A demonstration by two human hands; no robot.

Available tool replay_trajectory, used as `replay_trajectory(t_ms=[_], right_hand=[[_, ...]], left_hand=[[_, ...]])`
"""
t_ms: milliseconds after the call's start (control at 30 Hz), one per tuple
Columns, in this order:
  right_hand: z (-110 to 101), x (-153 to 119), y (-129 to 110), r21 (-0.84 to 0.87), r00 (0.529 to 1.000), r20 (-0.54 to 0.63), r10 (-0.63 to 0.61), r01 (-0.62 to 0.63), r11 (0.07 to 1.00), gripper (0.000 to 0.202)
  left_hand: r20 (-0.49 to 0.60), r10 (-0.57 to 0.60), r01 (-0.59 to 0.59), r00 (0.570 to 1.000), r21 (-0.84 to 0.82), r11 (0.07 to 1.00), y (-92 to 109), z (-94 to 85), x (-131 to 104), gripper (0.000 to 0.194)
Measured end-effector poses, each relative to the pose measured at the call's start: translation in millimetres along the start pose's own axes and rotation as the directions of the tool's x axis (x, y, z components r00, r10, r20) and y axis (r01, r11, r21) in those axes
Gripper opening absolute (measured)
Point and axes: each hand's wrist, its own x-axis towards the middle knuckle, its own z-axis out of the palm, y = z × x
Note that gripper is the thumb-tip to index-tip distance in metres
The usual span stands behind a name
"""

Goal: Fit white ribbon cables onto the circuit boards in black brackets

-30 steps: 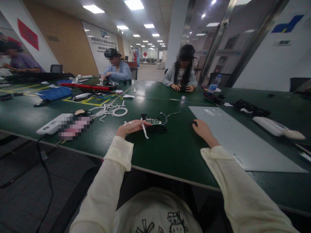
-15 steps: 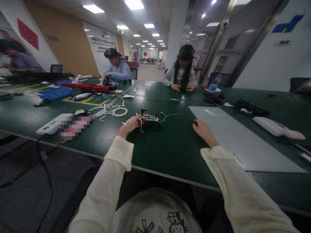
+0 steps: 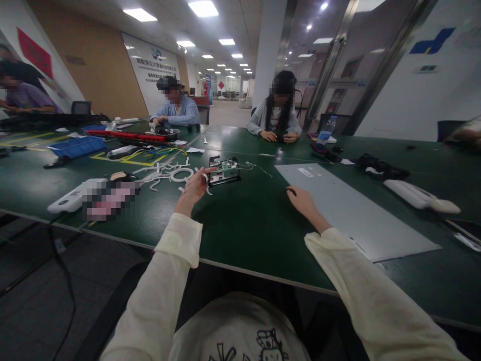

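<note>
A small electronic device (image 3: pixel 225 172) with a green circuit board in a black frame is in my left hand (image 3: pixel 193 190), at the middle of the table. My left fingers close on its left side, and a white strip hangs by them. From its right side a thin cable (image 3: pixel 259 168) trails over the table. My right hand (image 3: pixel 302 201) lies with curled fingers at the left edge of a grey flat panel (image 3: pixel 349 205). Something dark shows at its fingertips, too small to make out.
White strips and a ring (image 3: pixel 182 174) lie left of my left hand. A white power strip (image 3: pixel 75 195) and a blue tray (image 3: pixel 77 146) are farther left. Two people sit across the green table (image 3: pixel 248 225). A bottle (image 3: pixel 326 129) stands at the back right.
My left hand has raised and tilted the electronic device, shifting it slightly away from me. The grey panel has slid left and turned a little. My right hand has moved slightly left.
</note>
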Motion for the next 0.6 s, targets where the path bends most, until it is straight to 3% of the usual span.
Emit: replay_trajectory(t_ms=[133, 267, 600], right_hand=[[2, -13, -28, 0.063, 0.992, 0.057, -0.114, 0.111, 0.992, 0.035], [1, -30, -57, 0.162, 0.951, 0.084, -0.299, 0.283, 0.945, 0.034], [-3, -63, -101, 0.366, 0.76, 0.19, -0.622, 0.533, 0.763, 0.038]], left_hand=[[-0.069, 0.03, -0.03, 0.997, -0.012, 0.999, 6, 6.2, -4, 0.04], [-0.105, 0.046, -0.045, 0.993, 0.004, 0.999, 8, 8.6, -5, 0.04], [-0.067, 0.01, -0.007, 0.998, 0.036, 0.999, 4, 10.3, -4, 0.042]])
